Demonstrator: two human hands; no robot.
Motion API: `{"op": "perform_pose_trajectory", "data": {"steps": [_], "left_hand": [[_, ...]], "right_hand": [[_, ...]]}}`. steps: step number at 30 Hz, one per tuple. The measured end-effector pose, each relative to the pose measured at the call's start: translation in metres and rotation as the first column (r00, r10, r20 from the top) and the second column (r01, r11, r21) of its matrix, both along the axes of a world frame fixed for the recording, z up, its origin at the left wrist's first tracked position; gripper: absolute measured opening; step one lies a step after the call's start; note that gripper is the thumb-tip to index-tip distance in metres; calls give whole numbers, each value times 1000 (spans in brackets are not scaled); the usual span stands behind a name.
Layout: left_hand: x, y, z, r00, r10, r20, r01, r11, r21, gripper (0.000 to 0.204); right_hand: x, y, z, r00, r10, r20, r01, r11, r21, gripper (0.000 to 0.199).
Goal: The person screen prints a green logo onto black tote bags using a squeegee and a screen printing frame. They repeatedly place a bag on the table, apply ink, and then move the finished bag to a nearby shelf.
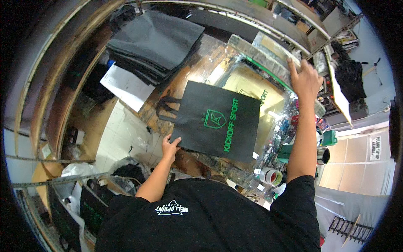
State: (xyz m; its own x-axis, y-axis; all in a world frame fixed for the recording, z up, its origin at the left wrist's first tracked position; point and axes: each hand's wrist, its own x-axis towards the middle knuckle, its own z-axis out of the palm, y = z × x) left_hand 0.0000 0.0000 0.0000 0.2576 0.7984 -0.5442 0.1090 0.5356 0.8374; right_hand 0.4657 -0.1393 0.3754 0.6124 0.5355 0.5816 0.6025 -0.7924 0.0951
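Note:
A black flat bag point(193, 126) with a green printed emblem and lettering lies across the middle, its dark handles sticking out to the left. My left hand point(171, 148) pinches the bag's near left edge, thumb on top and fingers beneath. Partly behind the bag is a screen printing frame with yellowish mesh point(240, 80), showing part of the same design. A pale bar point(262, 57) with a green strip runs along the frame's far side. My right hand point(306, 80) curls over the frame's right end by this bar, its fingertips partly hidden.
A thick stack of black bags point(157, 40) stands at the far left of the stained table, above white paper point(126, 86). On the right are an ink-smeared jar point(272, 177), a metal-rimmed cup point(322, 156) and a green container point(330, 137). Shelving point(69, 46) runs along the left.

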Motion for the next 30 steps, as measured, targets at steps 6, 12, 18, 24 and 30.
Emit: {"op": "perform_pose_trajectory", "data": {"steps": [6,12,18,24,30], "left_hand": [[16,-50,12,902,350,254,-270,914,-302,26],[49,-52,10,964,262,36,-251,949,-189,19],[20,-60,38,915,397,-62,-384,910,156,34],[67,-68,23,826,546,-142,-504,827,249,39],[27,-76,35,764,518,-385,-401,848,345,46]], "right_hand": [[-1,-13,0,998,45,34,-46,999,22,66],[0,-13,3,999,44,8,-44,999,1,71],[21,0,-24,970,59,235,-60,998,-4,54],[98,-13,-26,969,-53,240,147,907,-394,49],[32,-12,-14,987,-107,-122,50,916,-398,64]]}}
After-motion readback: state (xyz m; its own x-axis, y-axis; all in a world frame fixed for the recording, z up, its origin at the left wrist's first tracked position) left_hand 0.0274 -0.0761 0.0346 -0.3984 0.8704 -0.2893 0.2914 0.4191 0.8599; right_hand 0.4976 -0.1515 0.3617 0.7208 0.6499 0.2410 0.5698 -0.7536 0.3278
